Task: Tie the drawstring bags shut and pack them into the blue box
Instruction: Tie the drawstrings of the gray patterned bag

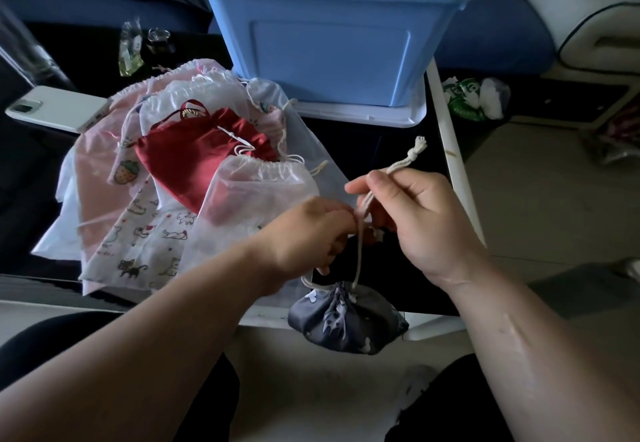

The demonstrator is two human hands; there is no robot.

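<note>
I am viewing the bag pile (194, 178) awaiting tying on the tabletop (363, 150). My left hand (304, 233) is pinching the cord (360, 254) of the cinched grey bag (346, 320) hanging at the near edge; my right hand (426, 219) is pinching the cord's end. I judge that packing the blue box (332, 43) is pending.

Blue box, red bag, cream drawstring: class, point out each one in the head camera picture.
blue box (329, 57): head view, on its front wall.
red bag (194, 164): head view, middle of its cloth.
cream drawstring (412, 154): head view, on its knotted free end.
</note>
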